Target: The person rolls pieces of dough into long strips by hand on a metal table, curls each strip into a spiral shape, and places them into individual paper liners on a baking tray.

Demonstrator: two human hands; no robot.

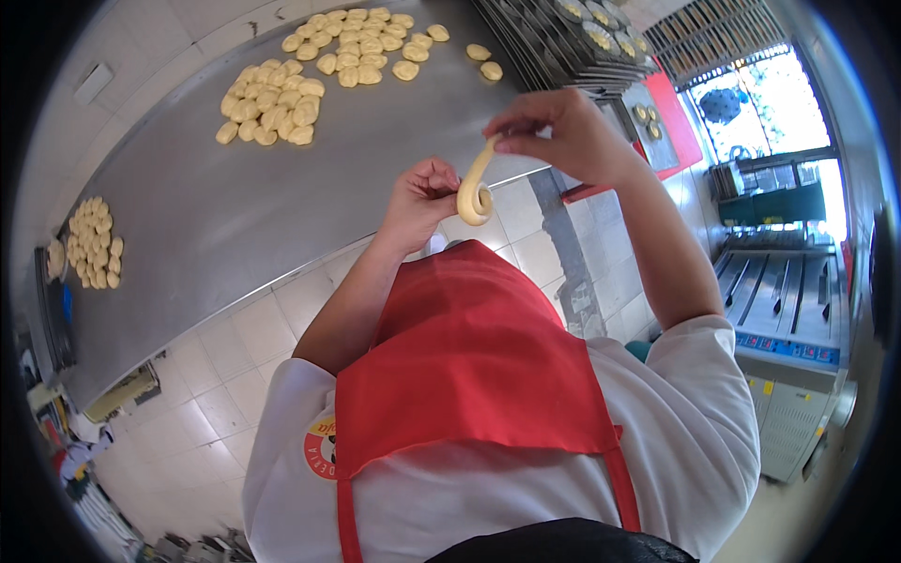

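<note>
A pale dough strip (474, 199), coiled at its lower end with a tail stretching upward, hangs in the air between my hands, just past the front edge of the steel table. My left hand (422, 197) is closed on the coiled part from the left. My right hand (563, 136) is higher, fingers pinched on the upper end of the strip. Several groups of small dough pieces lie on the table: one at the back (361, 42), one nearer (272, 103), one at the far left (94, 239).
Stacked metal trays (544, 47) with filled tins stand at the back right, beside a red-edged surface (685, 131). Dark trays (56, 310) sit at the table's left end. A steel appliance with a control strip (779, 300) is on the right. Tiled floor (216, 394) shows below the steel table (178, 225).
</note>
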